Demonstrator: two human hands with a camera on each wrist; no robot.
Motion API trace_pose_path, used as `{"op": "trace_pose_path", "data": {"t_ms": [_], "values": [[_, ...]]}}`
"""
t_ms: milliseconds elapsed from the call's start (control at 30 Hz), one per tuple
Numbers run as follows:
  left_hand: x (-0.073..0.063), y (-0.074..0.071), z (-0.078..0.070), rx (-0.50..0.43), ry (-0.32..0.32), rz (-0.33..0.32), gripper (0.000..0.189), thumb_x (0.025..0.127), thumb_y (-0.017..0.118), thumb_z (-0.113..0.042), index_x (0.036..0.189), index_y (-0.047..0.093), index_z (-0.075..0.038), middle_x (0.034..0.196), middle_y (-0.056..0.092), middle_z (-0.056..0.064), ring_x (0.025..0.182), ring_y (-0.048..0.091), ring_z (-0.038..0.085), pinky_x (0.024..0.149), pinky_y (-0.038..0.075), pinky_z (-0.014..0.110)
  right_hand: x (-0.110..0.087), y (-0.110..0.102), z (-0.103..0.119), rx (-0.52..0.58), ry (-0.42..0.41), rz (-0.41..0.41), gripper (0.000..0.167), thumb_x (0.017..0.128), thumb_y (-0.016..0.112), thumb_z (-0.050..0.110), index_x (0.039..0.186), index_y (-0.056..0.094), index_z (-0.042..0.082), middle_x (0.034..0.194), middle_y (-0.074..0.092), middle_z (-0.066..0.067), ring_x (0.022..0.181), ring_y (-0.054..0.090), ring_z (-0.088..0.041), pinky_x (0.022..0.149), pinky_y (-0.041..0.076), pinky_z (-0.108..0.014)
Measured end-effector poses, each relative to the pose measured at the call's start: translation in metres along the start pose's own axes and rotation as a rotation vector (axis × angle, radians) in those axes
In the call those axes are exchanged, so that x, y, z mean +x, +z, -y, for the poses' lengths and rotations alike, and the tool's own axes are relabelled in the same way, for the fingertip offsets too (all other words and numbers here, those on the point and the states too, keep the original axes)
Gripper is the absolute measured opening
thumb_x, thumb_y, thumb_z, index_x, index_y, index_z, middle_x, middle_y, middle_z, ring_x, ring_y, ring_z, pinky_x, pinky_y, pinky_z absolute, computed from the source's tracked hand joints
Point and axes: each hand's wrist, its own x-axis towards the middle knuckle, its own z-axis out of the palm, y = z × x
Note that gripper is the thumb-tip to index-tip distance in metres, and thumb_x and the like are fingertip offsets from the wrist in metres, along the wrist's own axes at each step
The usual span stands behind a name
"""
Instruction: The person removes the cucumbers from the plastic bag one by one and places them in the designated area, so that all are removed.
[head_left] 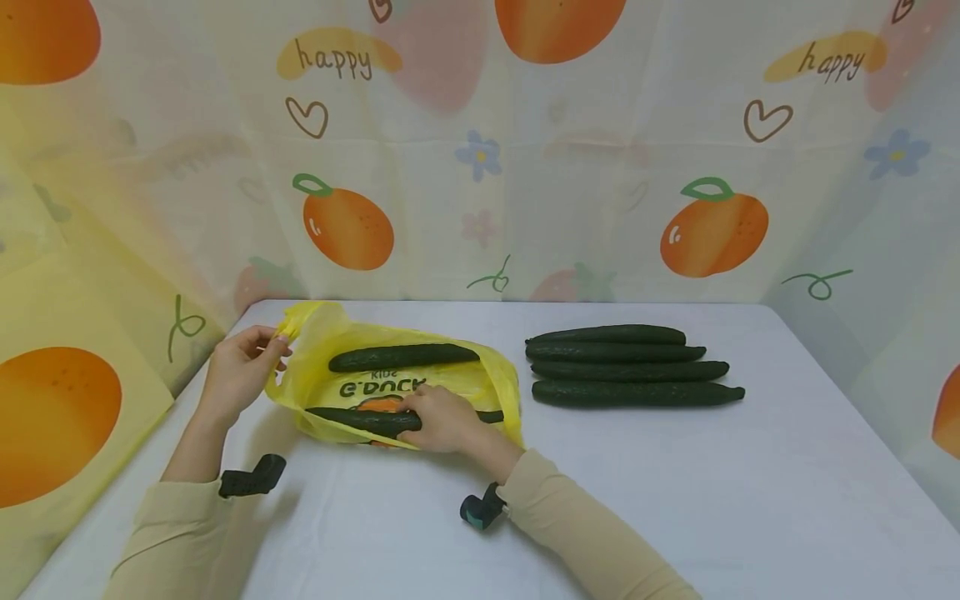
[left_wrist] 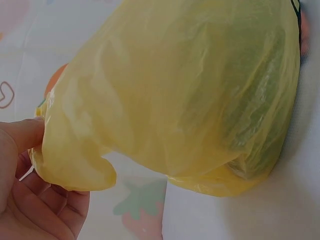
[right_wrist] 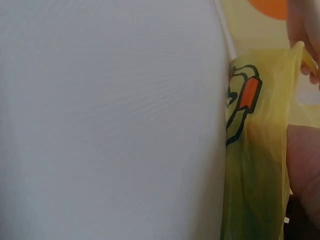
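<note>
A yellow plastic bag [head_left: 309, 375] with duck lettering lies on the table, its mouth spread. My left hand [head_left: 236, 367] pinches the bag's handle at the upper left corner; the left wrist view shows the thumb and fingers [left_wrist: 30, 132] on the yellow film. Inside the bag, a dark green cucumber [head_left: 405, 357] lies along the far side. Along the near side lies a second cucumber [head_left: 360, 419], which my right hand [head_left: 442, 417] grips near its middle. In the right wrist view the bag's wall [right_wrist: 260, 125] partly hides the right hand [right_wrist: 304, 165].
Several more cucumbers [head_left: 637, 393] lie side by side to the right of the bag on the white tabletop [head_left: 637, 492]. Behind the table hangs a fruit-patterned curtain [head_left: 525, 225]. Each wrist carries a small black camera [head_left: 253, 477].
</note>
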Motion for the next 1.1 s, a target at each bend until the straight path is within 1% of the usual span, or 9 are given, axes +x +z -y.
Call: {"op": "trace_pose_path", "data": {"t_ms": [100,233,400,600,833,1000,1100], "values": [[0.000,0.000,0.000,0.002,-0.007,0.001,0.032,0.094,0.052,-0.030,0.098,0.060,0.001,0.075,0.064,-0.004,0.062,0.056,0.001,0.049,0.047,0.020,0.000,0.001,0.001,-0.033,0.011,-0.008,0.040,0.085,0.063,0.042,0.120,0.060,0.024,0.117,0.057,0.000,0.104,0.056,-0.018,0.079,0.050,-0.031],[-0.001,-0.001,0.001,0.007,-0.019,0.004,0.033,0.094,0.051,-0.031,0.098,0.060,0.001,0.076,0.063,-0.003,0.063,0.056,0.001,0.049,0.048,0.020,0.001,0.002,0.002,-0.050,0.020,-0.013,0.039,0.085,0.062,0.043,0.120,0.060,0.026,0.116,0.057,0.000,0.102,0.056,-0.017,0.078,0.050,-0.032],[-0.001,-0.003,0.002,0.007,-0.019,0.006,0.033,0.094,0.051,-0.031,0.098,0.060,0.001,0.076,0.063,-0.004,0.062,0.056,0.002,0.049,0.048,0.020,0.001,0.002,0.002,-0.025,0.023,-0.029,0.038,0.086,0.061,0.041,0.120,0.060,0.023,0.115,0.058,0.000,0.101,0.058,-0.017,0.076,0.051,-0.030],[-0.001,-0.003,0.003,-0.008,-0.025,0.010,0.033,0.094,0.051,-0.031,0.099,0.060,0.001,0.076,0.063,-0.005,0.063,0.056,0.002,0.050,0.048,0.020,0.000,0.001,0.001,0.019,0.016,-0.076,0.038,0.088,0.060,0.038,0.119,0.059,0.018,0.112,0.063,0.001,0.097,0.061,-0.016,0.071,0.052,-0.029],[-0.001,-0.004,0.003,0.002,-0.034,0.013,0.034,0.094,0.051,-0.033,0.100,0.060,0.000,0.077,0.063,-0.003,0.063,0.057,0.003,0.050,0.048,0.020,0.000,0.001,0.000,0.070,0.028,-0.100,0.038,0.088,0.060,0.038,0.121,0.057,0.020,0.115,0.062,0.003,0.101,0.060,-0.014,0.072,0.051,-0.029],[0.000,-0.004,0.002,0.007,-0.039,0.015,0.035,0.094,0.051,-0.033,0.100,0.060,0.000,0.078,0.063,-0.001,0.064,0.057,0.005,0.049,0.048,0.021,0.000,-0.005,-0.001,0.084,0.031,-0.136,0.037,0.088,0.060,0.037,0.120,0.057,0.021,0.111,0.062,0.003,0.096,0.060,-0.013,0.069,0.050,-0.026],[0.000,-0.005,0.002,0.009,-0.037,0.014,0.034,0.094,0.051,-0.033,0.099,0.060,0.000,0.077,0.063,-0.002,0.063,0.057,0.005,0.050,0.049,0.021,-0.001,-0.010,0.000,0.094,0.032,-0.160,0.036,0.087,0.061,0.036,0.120,0.058,0.020,0.108,0.062,0.002,0.092,0.060,-0.013,0.065,0.049,-0.025]]}}
